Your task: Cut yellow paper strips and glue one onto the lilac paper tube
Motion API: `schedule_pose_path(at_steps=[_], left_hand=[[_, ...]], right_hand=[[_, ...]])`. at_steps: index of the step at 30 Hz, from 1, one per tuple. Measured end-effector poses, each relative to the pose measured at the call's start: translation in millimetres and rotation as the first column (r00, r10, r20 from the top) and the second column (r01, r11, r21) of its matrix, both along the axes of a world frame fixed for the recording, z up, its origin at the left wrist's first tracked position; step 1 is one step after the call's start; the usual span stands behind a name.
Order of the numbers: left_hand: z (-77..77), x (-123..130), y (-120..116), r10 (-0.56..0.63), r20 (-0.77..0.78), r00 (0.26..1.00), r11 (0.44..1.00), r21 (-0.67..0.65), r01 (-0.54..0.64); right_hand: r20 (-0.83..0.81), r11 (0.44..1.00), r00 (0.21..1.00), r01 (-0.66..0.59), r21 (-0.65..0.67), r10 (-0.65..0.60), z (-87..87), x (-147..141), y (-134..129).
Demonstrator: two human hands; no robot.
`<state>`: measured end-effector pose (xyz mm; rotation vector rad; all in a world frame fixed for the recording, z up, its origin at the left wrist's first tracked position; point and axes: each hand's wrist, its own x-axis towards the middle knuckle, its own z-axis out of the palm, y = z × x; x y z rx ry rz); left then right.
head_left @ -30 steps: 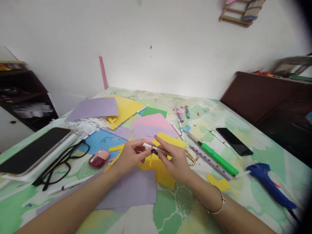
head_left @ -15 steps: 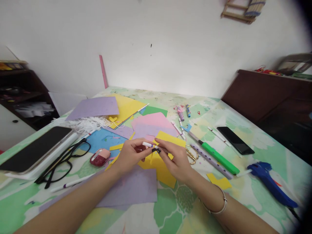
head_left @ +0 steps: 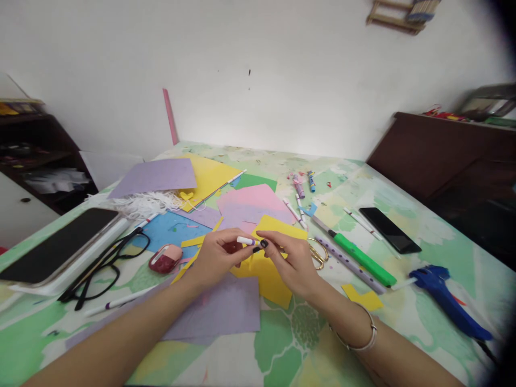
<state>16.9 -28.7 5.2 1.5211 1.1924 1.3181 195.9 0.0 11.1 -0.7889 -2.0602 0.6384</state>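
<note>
Between my two hands, above the yellow paper (head_left: 270, 282), is a slim white marker (head_left: 245, 240) with a purple band, lying roughly sideways. My left hand (head_left: 223, 252) pinches it from the left, thumb in front. Fingers of my right hand (head_left: 288, 258) close around its other end, which they mostly hide. Beneath my left wrist spreads a sheet of purple paper (head_left: 226, 309). Gold-handled scissors (head_left: 320, 253) lie just right of my right hand, their blades hidden. A red and pink earphone case (head_left: 165, 258) sits left of my left hand.
On the right lie a green cutter (head_left: 363, 260), a purple dotted paper strip (head_left: 346, 263), a black phone (head_left: 390, 230) and a blue glue gun (head_left: 449, 301). Black glasses (head_left: 108, 269) and a tablet (head_left: 60, 244) are at left. White yarn (head_left: 147, 204) lies near coloured sheets behind.
My right thumb and fingers have shifted slightly on the marker, and it has turned a little. Both hands stay in nearly the same place.
</note>
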Motion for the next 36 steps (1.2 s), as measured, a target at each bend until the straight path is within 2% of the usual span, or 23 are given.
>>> schedule_pose_path(at_steps=[4, 7, 14, 26, 32, 36], left_hand=[[-0.7, 0.5, 0.0, -0.013, -0.037, 0.999, 1.000, 0.022, 0.014], [-0.7, 0.1, 0.5, -0.033, -0.052, 0.998, 0.999, 0.041, 0.036], [2.6, -0.7, 0.7, -0.055, -0.041, 0.998, 0.996, 0.069, 0.058], [3.9, -1.9, 0.8, -0.056, -0.018, 0.998, 0.997, 0.054, 0.057], [1.5, -1.3, 0.9, -0.039, -0.067, 0.997, 0.999, 0.033, 0.041], [-2.1, -0.7, 2.0, -0.041, -0.075, 0.996, 0.999, 0.003, 0.041]], right_hand=[[0.101, 0.994, 0.995, -0.014, -0.106, 0.025, 7.0, 1.0, 0.7], [0.117, 0.988, 0.992, -0.029, -0.154, 0.047, 8.2, 1.6, 1.6], [0.070, 0.967, 0.995, -0.053, -0.251, 0.072, 5.9, 2.4, 3.7], [-0.010, 0.955, 0.999, -0.050, -0.294, 0.049, 5.2, 0.5, 4.9], [-0.068, 0.892, 0.995, -0.094, -0.442, 0.071, 2.5, 0.7, 6.0], [-0.088, 0.871, 0.994, -0.104, -0.479, 0.070, 0.9, 0.1, 7.0]])
